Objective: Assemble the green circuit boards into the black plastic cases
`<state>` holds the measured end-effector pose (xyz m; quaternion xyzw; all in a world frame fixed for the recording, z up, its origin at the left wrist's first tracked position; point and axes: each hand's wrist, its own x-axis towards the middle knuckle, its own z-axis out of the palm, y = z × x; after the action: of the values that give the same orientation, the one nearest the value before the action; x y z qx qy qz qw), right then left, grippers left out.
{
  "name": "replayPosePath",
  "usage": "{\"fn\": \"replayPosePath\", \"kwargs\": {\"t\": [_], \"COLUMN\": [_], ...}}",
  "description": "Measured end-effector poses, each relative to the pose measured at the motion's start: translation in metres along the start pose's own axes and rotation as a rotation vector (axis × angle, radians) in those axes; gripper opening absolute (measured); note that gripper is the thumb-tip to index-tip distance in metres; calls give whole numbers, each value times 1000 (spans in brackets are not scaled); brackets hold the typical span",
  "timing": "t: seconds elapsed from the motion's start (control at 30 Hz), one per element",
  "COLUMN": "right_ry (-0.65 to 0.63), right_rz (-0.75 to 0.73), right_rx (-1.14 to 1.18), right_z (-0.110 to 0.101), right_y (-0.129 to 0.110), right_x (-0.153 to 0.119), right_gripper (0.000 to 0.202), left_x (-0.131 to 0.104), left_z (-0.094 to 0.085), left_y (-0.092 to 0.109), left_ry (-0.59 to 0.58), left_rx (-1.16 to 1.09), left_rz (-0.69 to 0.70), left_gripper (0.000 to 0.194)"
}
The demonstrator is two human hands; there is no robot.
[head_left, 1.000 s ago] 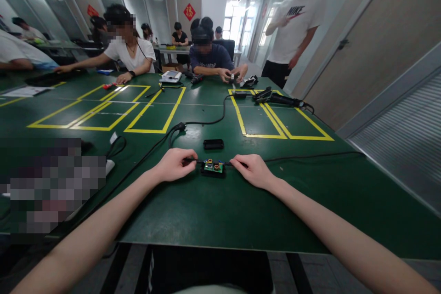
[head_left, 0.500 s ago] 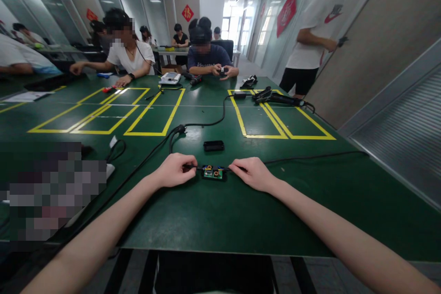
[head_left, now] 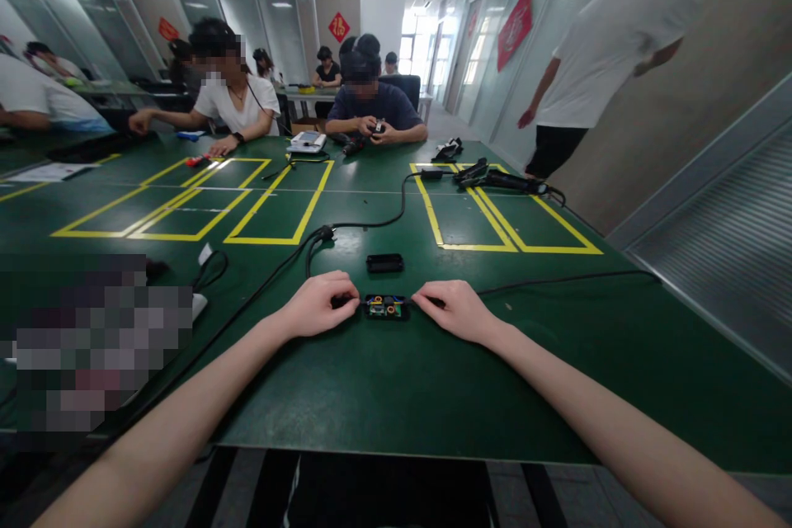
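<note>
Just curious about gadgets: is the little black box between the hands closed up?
No, the black box lies open between the left hand and right hand, its circuit board showing.

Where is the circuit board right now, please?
In the head view, the board sits in the black case, between the left hand and the right hand.

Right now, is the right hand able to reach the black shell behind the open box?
Probably yes: the black shell lies close, nothing visible between, though the right hand may first need to release the cable.
</note>
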<state>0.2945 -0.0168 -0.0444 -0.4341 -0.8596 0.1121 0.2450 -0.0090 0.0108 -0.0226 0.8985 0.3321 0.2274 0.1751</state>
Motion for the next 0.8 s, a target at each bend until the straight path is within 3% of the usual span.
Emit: {"fn": "replayPosePath", "kwargs": {"t": [0.27,0.5,0.8], "right_ry": [50,6,49], "right_rz": [-109,-11,76], "right_rx": [31,93,87], "right_z": [5,5,7], "right_y": [-4,-5,-7], "right_x": [2,5,6], "right_gripper": [30,39,46], "left_x": [1,1,2], "left_z": [3,3,6], "left_y": [0,3,2], "left_ry": [7,10,14], "left_rx": [-60,-91,-112], "left_rz": [-34,-66,-47], "left_gripper": [20,17,23]}}
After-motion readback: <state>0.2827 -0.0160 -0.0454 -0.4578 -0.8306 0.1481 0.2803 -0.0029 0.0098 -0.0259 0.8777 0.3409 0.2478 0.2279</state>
